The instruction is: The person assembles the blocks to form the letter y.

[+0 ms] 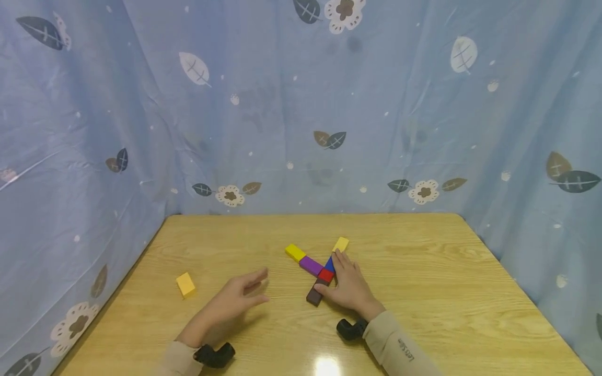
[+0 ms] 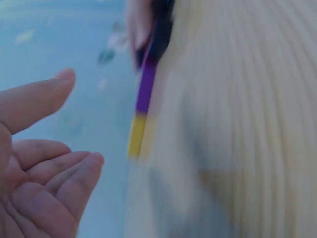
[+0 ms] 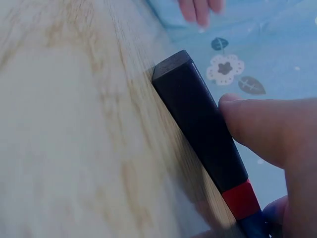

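Observation:
Several coloured blocks lie end to end on the table in two lines that meet. One line runs from a pale yellow block (image 1: pixel 342 243) through a blue block (image 1: pixel 330 264) and a red block (image 1: pixel 325 275) to a dark block (image 1: pixel 313 296). From the red block, a purple block (image 1: pixel 311 265) and a bright yellow block (image 1: pixel 295 253) branch off to the far left. My right hand (image 1: pixel 350 287) spreads over the first line, thumb against the dark block and extended fingertips by the blue and pale yellow blocks. My left hand (image 1: pixel 235 298) hovers to the left, fingers relaxed and holding nothing.
A loose orange-yellow block (image 1: pixel 185 285) lies on the left part of the wooden table (image 1: pixel 423 313). A blue patterned curtain (image 1: pixel 282 115) hangs behind the table and along its sides. Each wrist carries a black device (image 1: pixel 213 355).

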`<state>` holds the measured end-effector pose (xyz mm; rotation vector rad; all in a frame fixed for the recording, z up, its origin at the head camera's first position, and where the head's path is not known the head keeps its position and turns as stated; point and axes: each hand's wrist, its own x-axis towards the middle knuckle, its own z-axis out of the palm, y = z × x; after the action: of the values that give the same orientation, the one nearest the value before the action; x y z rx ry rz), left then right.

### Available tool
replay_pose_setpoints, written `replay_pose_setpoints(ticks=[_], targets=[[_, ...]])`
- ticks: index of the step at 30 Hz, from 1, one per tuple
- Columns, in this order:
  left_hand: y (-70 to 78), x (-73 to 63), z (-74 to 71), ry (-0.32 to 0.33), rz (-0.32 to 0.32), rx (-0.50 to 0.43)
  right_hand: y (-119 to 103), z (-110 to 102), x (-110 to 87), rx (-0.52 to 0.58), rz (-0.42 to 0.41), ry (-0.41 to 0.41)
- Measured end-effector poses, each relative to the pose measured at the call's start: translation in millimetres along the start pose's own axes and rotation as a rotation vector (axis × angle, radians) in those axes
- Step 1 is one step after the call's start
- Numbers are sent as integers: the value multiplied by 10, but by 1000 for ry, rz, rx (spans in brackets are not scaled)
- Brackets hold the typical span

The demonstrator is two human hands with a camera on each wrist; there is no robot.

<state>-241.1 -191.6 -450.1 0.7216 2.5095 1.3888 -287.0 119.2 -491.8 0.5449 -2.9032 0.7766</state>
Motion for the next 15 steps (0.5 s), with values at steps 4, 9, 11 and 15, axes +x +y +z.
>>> replay_pose_setpoints(ticks=[4, 9, 11, 15], targets=[[-117, -370, -387, 201, -27, 35, 5, -7, 6, 17, -5, 0], [-281, -795, -757, 382, -96, 105, -5, -24, 5, 33, -3, -4], [-339, -915, -847, 413, -128, 112, -8, -30, 3, 30, -1, -7], [-458, -1071, -939, 436, -181, 104, -20, -27, -2, 23, -1, -11]])
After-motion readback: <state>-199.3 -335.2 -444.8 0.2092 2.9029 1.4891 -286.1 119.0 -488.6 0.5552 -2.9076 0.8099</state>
